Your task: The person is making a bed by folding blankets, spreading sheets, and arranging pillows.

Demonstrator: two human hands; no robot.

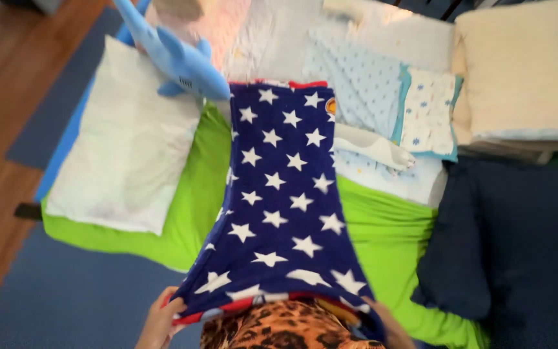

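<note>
Fleecy matt star blanket (279,207), plush shark (179,58), seemingly cotton pillow (124,142)

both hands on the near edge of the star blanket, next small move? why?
Probably bring the near edge forward onto the far edge. Left hand and right hand pinch the near corners of the star blanket, which lies stretched flat over the green sheet.

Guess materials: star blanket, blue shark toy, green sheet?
Star blanket: looks like soft fleece, matte and slightly fuzzy, draping without sharp creases between left hand and right hand. Blue shark toy: plush fabric, rounded stuffed shape. Green sheet: thin woven cloth, probably cotton or polyester, smooth with fine wrinkles.
</note>
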